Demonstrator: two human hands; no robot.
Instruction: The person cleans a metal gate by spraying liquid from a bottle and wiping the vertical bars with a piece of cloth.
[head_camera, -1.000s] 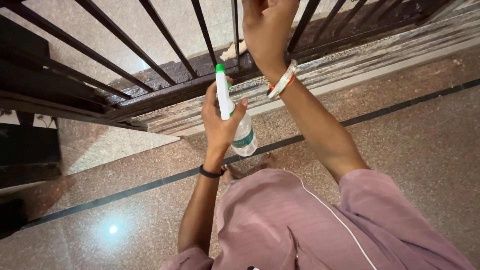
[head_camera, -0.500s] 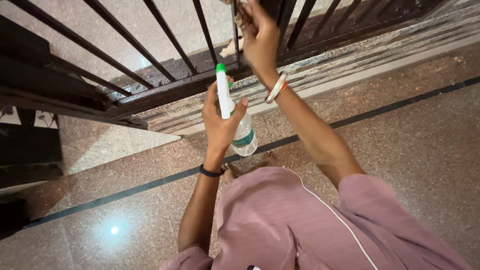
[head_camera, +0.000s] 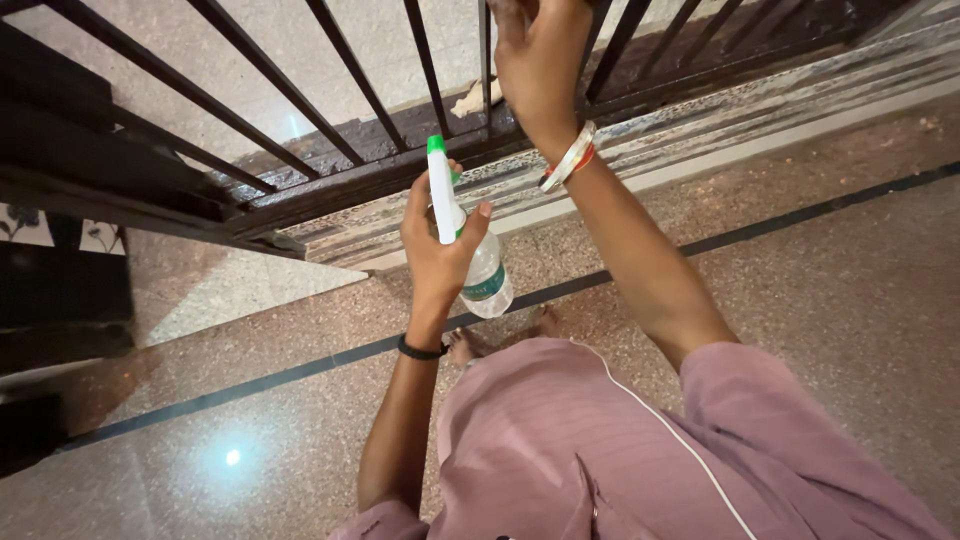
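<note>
Clearly I'm watching the left hand (head_camera: 440, 250) gripping a clear spray bottle (head_camera: 482, 275) with a green label band; at one o'clock, the right hand (head_camera: 538, 60) is pressing the railing (head_camera: 350, 70), fingertips cut off, grip unclear.

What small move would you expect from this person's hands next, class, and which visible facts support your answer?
Probably a wiping stroke along the bar. The right hand is closed up against a dark railing bar, though what it holds is hidden. The left hand holds a clear spray bottle with its green-tipped nozzle aimed toward the railing, so another squirt may follow.
</note>
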